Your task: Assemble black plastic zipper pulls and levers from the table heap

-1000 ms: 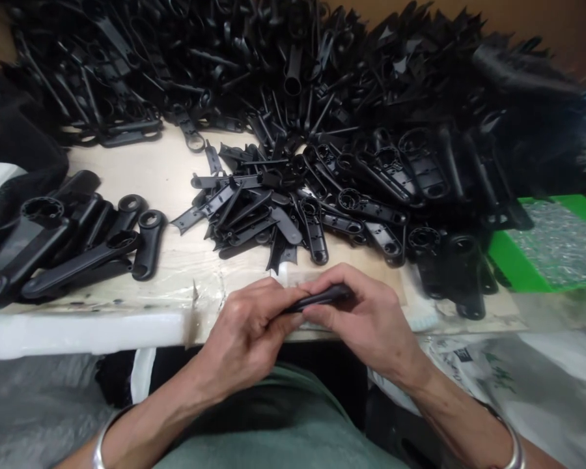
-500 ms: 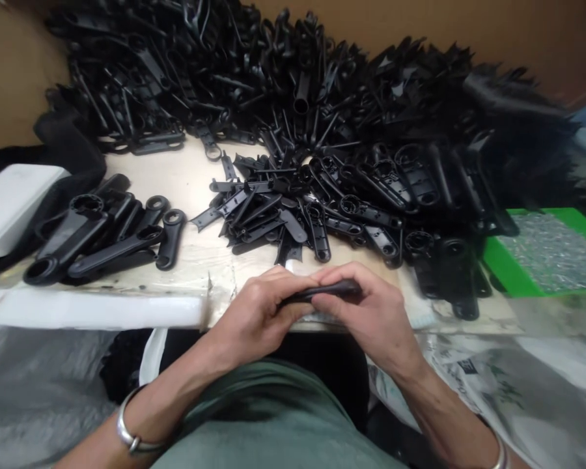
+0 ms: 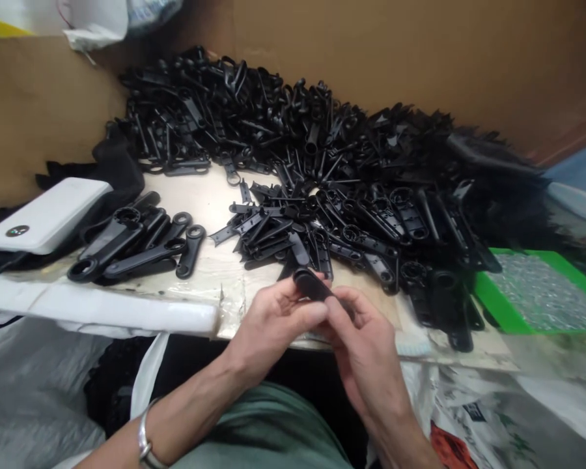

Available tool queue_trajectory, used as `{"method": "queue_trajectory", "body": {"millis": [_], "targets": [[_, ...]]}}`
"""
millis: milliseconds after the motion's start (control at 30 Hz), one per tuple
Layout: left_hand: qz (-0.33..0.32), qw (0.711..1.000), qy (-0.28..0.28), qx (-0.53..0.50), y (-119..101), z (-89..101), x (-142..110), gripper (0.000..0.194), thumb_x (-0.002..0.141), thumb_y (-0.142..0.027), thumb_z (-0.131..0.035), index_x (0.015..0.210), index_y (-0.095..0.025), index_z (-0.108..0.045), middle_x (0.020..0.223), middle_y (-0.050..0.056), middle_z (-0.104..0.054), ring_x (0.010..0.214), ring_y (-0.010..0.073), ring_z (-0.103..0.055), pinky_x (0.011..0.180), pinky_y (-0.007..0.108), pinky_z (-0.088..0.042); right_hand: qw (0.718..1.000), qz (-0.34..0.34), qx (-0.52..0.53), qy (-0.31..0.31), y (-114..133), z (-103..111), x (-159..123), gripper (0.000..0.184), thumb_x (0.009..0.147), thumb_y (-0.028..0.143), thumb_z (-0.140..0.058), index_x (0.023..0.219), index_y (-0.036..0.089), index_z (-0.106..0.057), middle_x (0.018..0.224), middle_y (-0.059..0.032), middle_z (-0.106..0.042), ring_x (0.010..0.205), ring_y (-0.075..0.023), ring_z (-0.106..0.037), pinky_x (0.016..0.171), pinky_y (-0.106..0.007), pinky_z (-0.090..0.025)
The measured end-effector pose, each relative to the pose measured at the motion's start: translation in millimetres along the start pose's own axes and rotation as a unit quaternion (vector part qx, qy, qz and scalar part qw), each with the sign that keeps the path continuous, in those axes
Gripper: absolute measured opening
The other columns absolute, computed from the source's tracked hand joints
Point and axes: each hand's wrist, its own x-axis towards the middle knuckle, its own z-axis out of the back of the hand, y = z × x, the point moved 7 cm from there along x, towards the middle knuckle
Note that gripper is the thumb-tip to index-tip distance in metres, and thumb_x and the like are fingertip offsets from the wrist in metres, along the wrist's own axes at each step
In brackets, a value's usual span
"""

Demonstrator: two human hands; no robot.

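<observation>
Between both hands, above the table's front edge, is a black plastic handle-shaped part (image 3: 313,285) with a rounded end pointing up and left. My left hand (image 3: 276,319) grips its rounded end with thumb and fingers. Around its lower end my right hand (image 3: 364,339) is closed, the thumb lying along the part. The fingers hide much of its underside. Just beyond the hands lies a loose cluster of thin black plastic pieces (image 3: 268,234). Similar black parts with ring-shaped ends (image 3: 141,244) are grouped to the left.
A large heap of black parts (image 3: 254,111) rises against the cardboard wall (image 3: 395,52). At the right, a green tray (image 3: 498,312) contains many small metal pieces. A white power bank (image 3: 53,208) with a cable lies at the left, behind a white foam strip (image 3: 127,309).
The black part has turned from lying level to tilted, its rounded end now up at the left. Both hands have shifted around it. The camera view has tipped upward.
</observation>
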Motion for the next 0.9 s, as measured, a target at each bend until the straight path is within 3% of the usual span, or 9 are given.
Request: {"method": "queue_trajectory", "body": {"millis": [100, 200, 267, 367, 433, 600, 767, 900], "targets": [[-0.019, 0.999, -0.02, 0.039, -5, 1.5, 0, 0.023, 0.086, -0.027, -0.064, 0.104, -0.014, -0.064, 0.099, 0.007, -0.069, 0.095, 0.0176, -0.064, 0.086, 0.028, -0.049, 0.989, 0.015, -0.14, 0.038, 5, -5, -4, 0.019, 0.085, 0.038, -0.069, 0.087, 0.019, -0.066, 0.096, -0.0075, -0.071, 0.086, -0.023, -0.069, 0.074, -0.032, -0.06], [-0.059, 0.987, 0.012, 0.146, -13, -0.6, -3, 0.018, 0.091, -0.029, -0.056, 0.1, -0.015, -0.062, 0.092, 0.004, -0.066, 0.089, 0.016, -0.061, 0.081, 0.027, -0.048, 0.965, 0.093, -0.246, -0.022, 24, 8, -6, 0.016, 0.084, 0.036, -0.07, 0.087, 0.02, -0.07, 0.105, -0.0079, -0.07, 0.099, -0.0251, -0.067, 0.083, -0.034, -0.058], [-0.092, 0.967, 0.041, 0.235, -19, -5.2, -6, 0.017, 0.094, -0.03, -0.05, 0.098, -0.016, -0.06, 0.088, 0.003, -0.063, 0.082, 0.0146, -0.058, 0.075, 0.026, -0.046, 0.971, 0.101, -0.214, -0.017, 30, 10, -4, 0.023, 0.083, 0.035, -0.071, 0.102, 0.022, -0.068, 0.112, -0.0067, -0.068, 0.105, -0.0241, -0.065, 0.087, -0.034, -0.058], [-0.137, 0.929, 0.087, 0.333, -25, -14.8, -11, 0.019, 0.096, -0.027, -0.044, 0.089, -0.016, -0.057, 0.082, 0.002, -0.057, 0.073, 0.0131, -0.052, 0.066, 0.025, -0.042, 0.986, 0.054, -0.125, 0.096, 29, -5, 1, 0.04, 0.083, 0.033, -0.073, 0.12, 0.026, -0.062, 0.119, -0.0044, -0.066, 0.108, -0.0223, -0.063, 0.088, -0.032, -0.058], [-0.159, 0.907, 0.105, 0.377, -26, -18.7, -13, 0.02, 0.095, -0.024, -0.043, 0.079, -0.016, -0.052, 0.074, 0.0, -0.052, 0.065, 0.0114, -0.047, 0.059, 0.024, -0.038, 0.982, 0.039, -0.118, 0.141, 28, -12, 3, 0.035, 0.084, 0.032, -0.072, 0.118, 0.027, -0.065, 0.116, -0.0029, -0.067, 0.107, -0.0221, -0.064, 0.085, -0.03, -0.059], [-0.184, 0.876, 0.133, 0.427, -19, -18.4, -14, 0.02, 0.092, -0.014, -0.043, 0.072, -0.017, -0.045, 0.061, -0.005, -0.044, 0.052, 0.008, -0.039, 0.052, 0.022, -0.03, 0.976, 0.05, -0.156, 0.144, 26, -10, 7, 0.014, 0.084, 0.028, -0.072, 0.097, 0.025, -0.074, 0.103, -0.0019, -0.072, 0.098, -0.0207, -0.067, 0.08, -0.027, -0.059], [-0.142, 0.895, 0.117, 0.407, -14, -10.8, -4, 0.023, 0.092, -0.018, -0.045, 0.07, -0.016, -0.05, 0.06, -0.005, -0.046, 0.052, 0.0074, -0.039, 0.051, 0.021, -0.031, 0.978, 0.056, -0.158, 0.121, 23, -7, 14, 0.01, 0.084, 0.027, -0.072, 0.093, 0.026, -0.075, 0.094, -0.0005, -0.073, 0.08, -0.0174, -0.07, 0.068, -0.024, -0.059], [-0.052, 0.93, 0.177, 0.317, -16, -9.5, 3, 0.028, 0.096, -0.03, -0.043, 0.081, -0.015, -0.061, 0.08, 0.002, -0.059, 0.074, 0.0126, -0.055, 0.068, 0.024, -0.044, 0.989, 0.006, -0.091, 0.115, 16, -5, 25, 0.013, 0.085, 0.032, -0.071, 0.094, 0.025, -0.074, 0.097, -0.0029, -0.073, 0.077, -0.0186, -0.069, 0.057, -0.023, -0.056]]}}
